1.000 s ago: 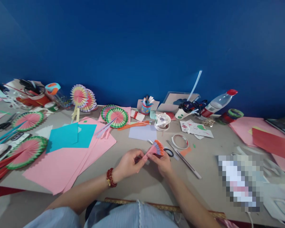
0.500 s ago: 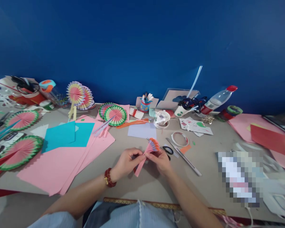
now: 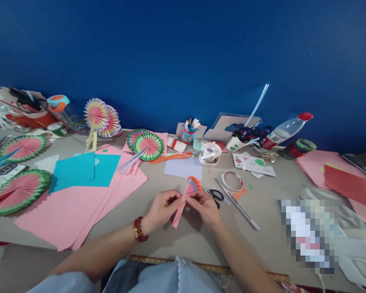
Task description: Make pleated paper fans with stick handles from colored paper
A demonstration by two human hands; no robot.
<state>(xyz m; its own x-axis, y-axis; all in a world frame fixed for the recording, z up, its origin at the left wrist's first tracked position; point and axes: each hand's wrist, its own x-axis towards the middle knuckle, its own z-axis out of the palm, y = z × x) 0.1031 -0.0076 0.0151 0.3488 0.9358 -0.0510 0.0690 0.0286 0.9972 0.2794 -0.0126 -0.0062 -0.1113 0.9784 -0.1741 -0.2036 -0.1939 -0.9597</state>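
A small pleated paper fan (image 3: 193, 187), pink with lilac and orange bands along its spread top edge, is pinched at its middle between both hands. My left hand (image 3: 165, 206) grips it from the left, thumb and fingers pressed together. From the right my right hand (image 3: 205, 209) pinches the same spot, its thumb on the folds. Below the fingers the pleats stay pressed into a narrow pink strip. Just beyond my right hand lie black-handled scissors (image 3: 216, 195), partly covered by it. A craft knife (image 3: 240, 209) rests farther right.
Pink sheets (image 3: 67, 215) with teal paper (image 3: 105, 171) on top spread to the left. Finished round fans (image 3: 148, 147) lie at the back and left. A tape roll (image 3: 233, 180), a lilac sheet (image 3: 183, 167), a pen cup (image 3: 188, 135) and a leaning bottle (image 3: 288, 131) stand or lie beyond my hands.
The view has shifted slightly. Both hands keep their pinch on the fan's middle; the fan's top is turned a little to the left.
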